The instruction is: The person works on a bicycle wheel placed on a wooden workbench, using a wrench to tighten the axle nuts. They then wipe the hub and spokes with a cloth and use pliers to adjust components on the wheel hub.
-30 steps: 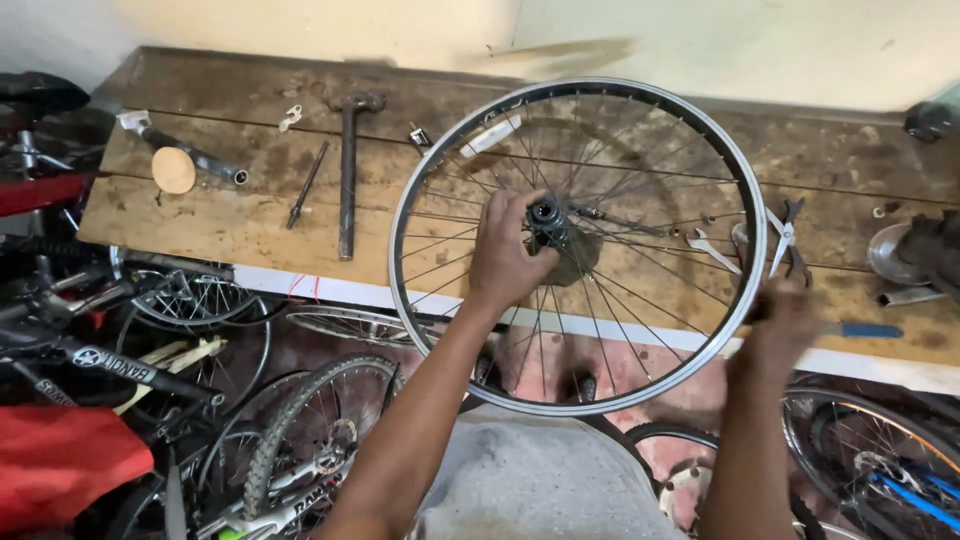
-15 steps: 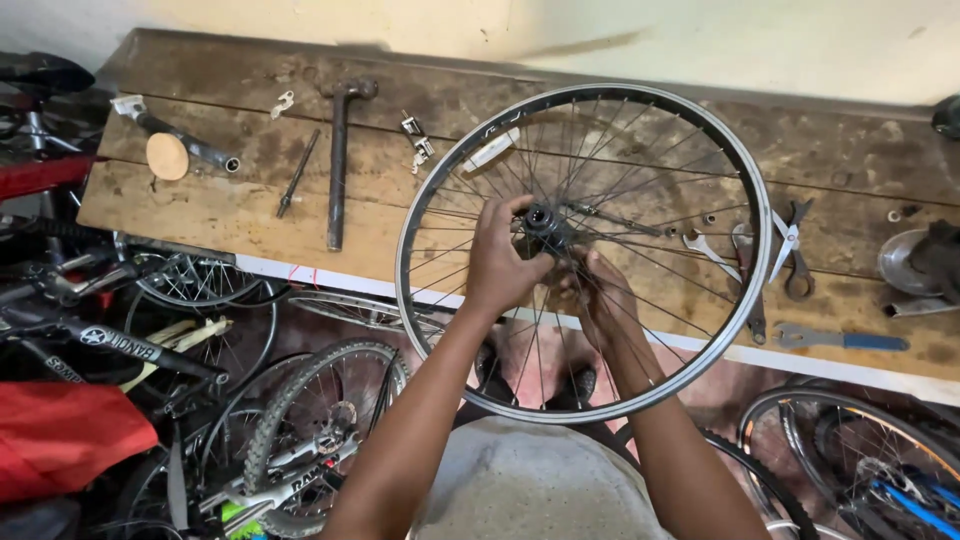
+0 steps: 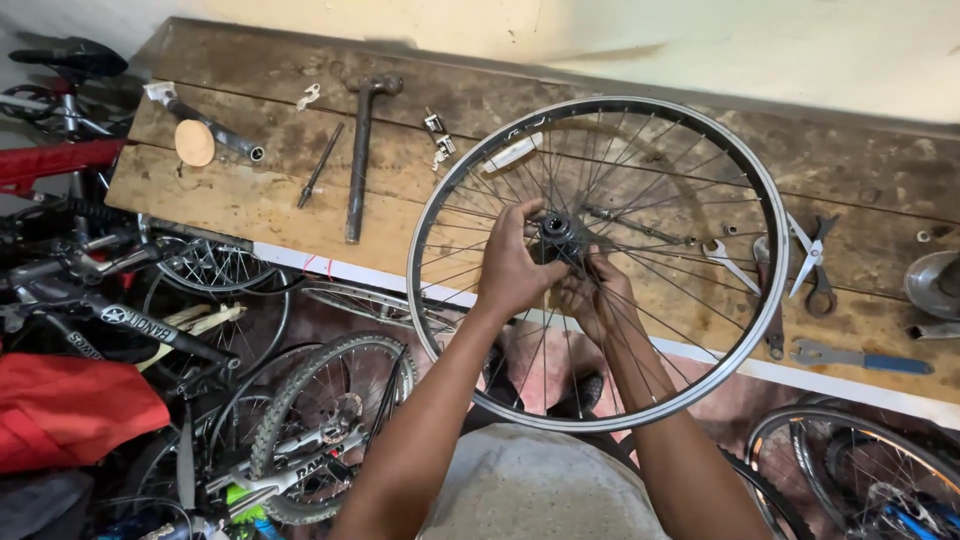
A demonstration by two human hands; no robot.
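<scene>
A spoked bicycle wheel with a silver rim (image 3: 772, 240) is held upright in front of a wooden workbench (image 3: 250, 195). My left hand (image 3: 512, 265) grips the dark hub (image 3: 556, 228) at the wheel's centre from the near side. My right hand (image 3: 590, 300) sits just below and right of the hub, behind the spokes, with its fingers curled at the axle. Both forearms reach up from the bottom of the view.
On the bench lie a hammer (image 3: 360, 150), a thin rod (image 3: 320, 165), a round wooden disc (image 3: 194, 142), a spanner (image 3: 728, 262), pliers (image 3: 818, 262) and a blue-handled wrench (image 3: 860, 357). Bicycles and loose wheels (image 3: 330, 420) crowd the floor at left; another wheel (image 3: 850, 470) stands at right.
My right hand left the rim's right edge and came in under the hub. The left hand stayed on the hub. The view has drifted a little.
</scene>
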